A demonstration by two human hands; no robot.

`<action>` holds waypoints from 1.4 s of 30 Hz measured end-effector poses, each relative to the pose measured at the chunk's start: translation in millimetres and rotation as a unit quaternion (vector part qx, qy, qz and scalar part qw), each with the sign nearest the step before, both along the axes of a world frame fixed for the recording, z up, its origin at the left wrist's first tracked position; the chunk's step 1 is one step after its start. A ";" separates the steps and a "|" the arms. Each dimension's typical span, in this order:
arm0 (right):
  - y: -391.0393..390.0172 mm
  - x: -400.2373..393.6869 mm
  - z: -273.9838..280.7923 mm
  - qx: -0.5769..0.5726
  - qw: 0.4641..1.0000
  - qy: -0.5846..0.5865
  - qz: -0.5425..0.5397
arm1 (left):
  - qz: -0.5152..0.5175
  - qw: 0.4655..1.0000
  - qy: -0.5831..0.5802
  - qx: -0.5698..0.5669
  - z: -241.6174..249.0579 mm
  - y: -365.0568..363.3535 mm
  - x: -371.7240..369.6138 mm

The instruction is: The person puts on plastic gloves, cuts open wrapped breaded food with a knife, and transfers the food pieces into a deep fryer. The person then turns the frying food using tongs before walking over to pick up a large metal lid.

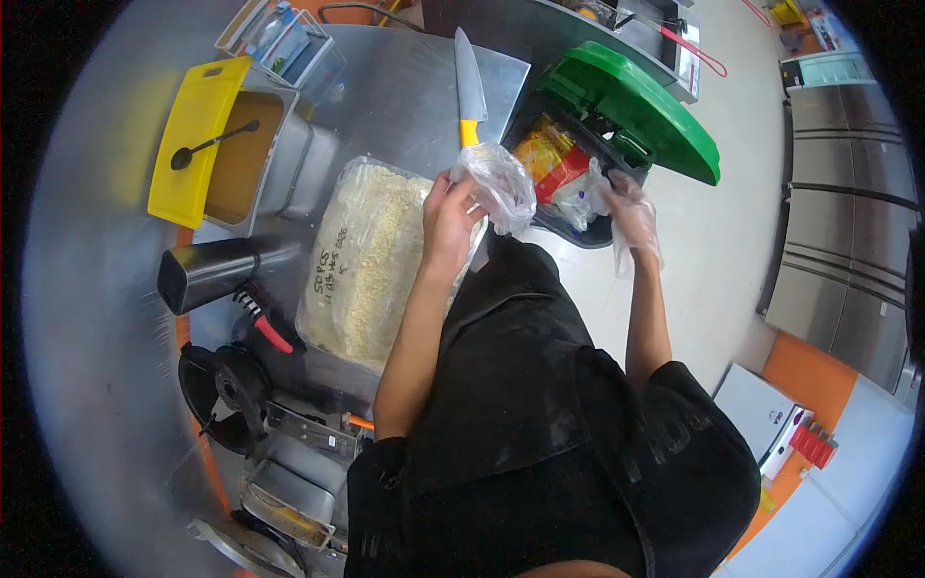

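My left hand [450, 223], bare, is closed on a crumpled piece of clear plastic [503, 189] beside the steel table's edge. A clear disposable glove covers my right hand [631, 220], which reaches over the right side of the black bin [568, 231]. Its fingers are closed at the edge of a clear plastic wrapper [576, 199] that lies on the rubbish. The bin's green lid [636, 101] is tipped up. Left of my left hand lies a large clear bag of pale yellow crumbs [371, 260] with black handwriting on it.
A yellow-handled knife [469, 87] lies on the steel table [395, 87], close above my left hand. To the left stand a steel container [260, 154] with a yellow lid [183, 173], a dark metal canister [207, 275] and a red-handled tool [265, 323]. Steel fridges [838, 231] line the right.
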State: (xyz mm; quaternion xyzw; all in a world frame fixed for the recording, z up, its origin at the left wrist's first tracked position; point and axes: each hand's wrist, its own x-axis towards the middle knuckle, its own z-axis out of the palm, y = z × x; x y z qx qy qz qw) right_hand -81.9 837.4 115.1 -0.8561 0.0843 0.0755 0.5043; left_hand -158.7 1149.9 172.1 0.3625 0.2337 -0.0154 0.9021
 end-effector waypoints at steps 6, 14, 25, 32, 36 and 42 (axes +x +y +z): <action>87.7 -23.9 88.5 0.125 0.985 0.058 0.102 | 0.011 0.997 -0.032 0.069 3.2 1.9 -17.2; 197.5 -45.8 128.8 0.070 0.965 -0.183 0.174 | 0.141 0.921 -0.049 0.361 48.8 19.8 -50.7; 242.9 -55.7 125.8 0.032 0.827 -0.466 0.312 | 0.300 0.945 -0.128 -0.023 74.7 62.4 -100.4; 272.2 -75.0 119.2 0.221 0.873 0.256 0.351 | 0.281 0.951 -0.068 -0.107 22.3 105.1 -133.1; 280.2 -88.0 105.6 0.569 0.660 0.392 0.294 | 0.312 0.935 0.009 -0.166 46.5 115.2 -138.0; 300.6 -94.0 106.8 0.644 0.595 0.425 0.223 | 0.264 0.892 -0.126 -0.346 34.7 121.6 -154.1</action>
